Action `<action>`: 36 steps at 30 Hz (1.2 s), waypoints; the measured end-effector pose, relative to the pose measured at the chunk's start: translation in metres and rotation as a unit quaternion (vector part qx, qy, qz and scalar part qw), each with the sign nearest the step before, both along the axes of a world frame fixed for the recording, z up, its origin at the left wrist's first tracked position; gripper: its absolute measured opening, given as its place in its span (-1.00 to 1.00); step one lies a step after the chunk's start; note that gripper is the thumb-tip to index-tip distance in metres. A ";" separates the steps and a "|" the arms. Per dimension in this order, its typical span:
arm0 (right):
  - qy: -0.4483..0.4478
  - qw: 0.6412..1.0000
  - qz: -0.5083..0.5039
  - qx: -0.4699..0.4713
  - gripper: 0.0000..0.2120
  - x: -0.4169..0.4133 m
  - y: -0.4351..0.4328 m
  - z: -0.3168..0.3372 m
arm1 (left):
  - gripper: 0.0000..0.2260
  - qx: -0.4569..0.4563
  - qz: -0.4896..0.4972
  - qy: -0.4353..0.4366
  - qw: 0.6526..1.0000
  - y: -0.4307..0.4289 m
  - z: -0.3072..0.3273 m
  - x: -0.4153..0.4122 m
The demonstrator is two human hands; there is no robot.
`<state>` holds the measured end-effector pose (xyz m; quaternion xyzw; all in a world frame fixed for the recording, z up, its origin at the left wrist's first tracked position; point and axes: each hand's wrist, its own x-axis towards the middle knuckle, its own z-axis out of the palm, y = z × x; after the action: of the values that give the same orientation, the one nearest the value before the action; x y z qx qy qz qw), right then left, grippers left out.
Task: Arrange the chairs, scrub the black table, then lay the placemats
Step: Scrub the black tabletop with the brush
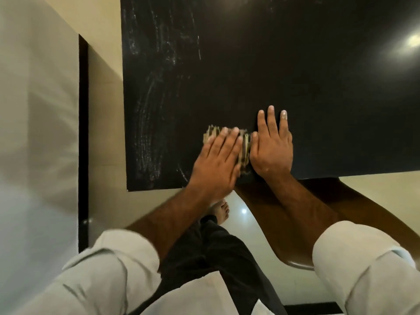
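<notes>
The black table (295,71) fills the upper right of the head view, with pale soapy streaks (154,92) across its left part. A yellowish scrub pad (244,144) lies near the table's front edge. My left hand (218,160) presses flat on the pad with straight fingers, blurred by motion. Right beside the pad, my right hand (272,144) lies flat on the tabletop with its fingers spread; one fingertip carries white foam. Most of the pad is hidden under my left hand.
A brown chair seat (302,228) sits under the table's front edge, below my right forearm. A grey wall (38,133) and a dark vertical strip (83,137) stand to the left. My bare foot (221,211) is on the glossy cream floor.
</notes>
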<state>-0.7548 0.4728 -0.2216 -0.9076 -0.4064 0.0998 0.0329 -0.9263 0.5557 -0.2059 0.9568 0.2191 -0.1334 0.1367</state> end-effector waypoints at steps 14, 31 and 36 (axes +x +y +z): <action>-0.002 1.000 -0.009 0.003 -0.39 -0.004 0.000 -0.001 | -0.30 0.041 0.134 -0.014 0.990 0.048 -0.007 -0.010; 0.001 1.000 -0.023 0.000 -0.39 -0.010 0.005 0.005 | -0.32 0.025 0.087 -0.011 0.996 0.088 -0.007 -0.055; 0.006 1.000 -0.024 -0.004 -0.39 -0.011 0.003 0.004 | -0.31 0.017 0.011 -0.023 1.000 0.059 -0.007 -0.016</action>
<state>-0.7654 0.4754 -0.2172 -0.9168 -0.3835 0.1058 0.0336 -0.9421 0.6146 -0.2126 0.9593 0.2290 -0.1057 0.1267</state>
